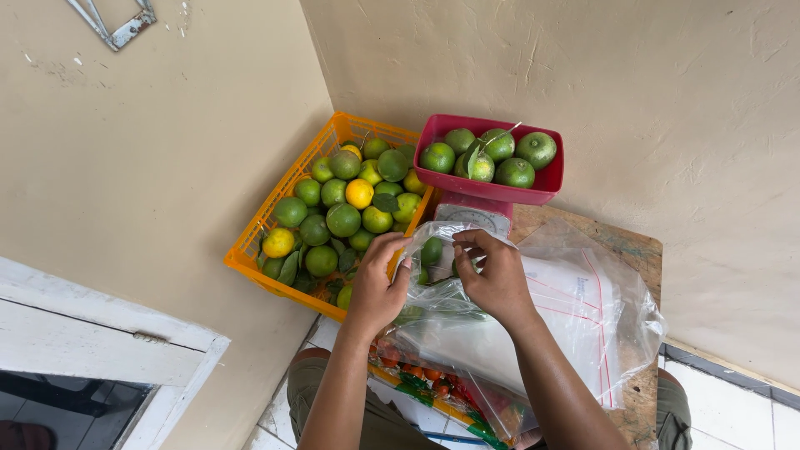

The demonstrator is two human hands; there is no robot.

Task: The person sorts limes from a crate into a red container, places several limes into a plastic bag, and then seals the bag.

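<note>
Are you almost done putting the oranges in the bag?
Some way in, it seems. Done: a few green fruits show through the clear plastic bag. In hand: the left hand and right hand pinch the bag's mouth. Left: five fruits lie in the red scale pan, and the orange crate looks full.

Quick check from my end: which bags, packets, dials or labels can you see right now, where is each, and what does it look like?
Clear plastic bag: held open between left hand and right hand, a few green citrus inside.
Stack of clear bags: on wooden board, red line markings.
Scale dial: under red tray, round, pale.
Colourful packets: below bags, red, green, orange.
</note>
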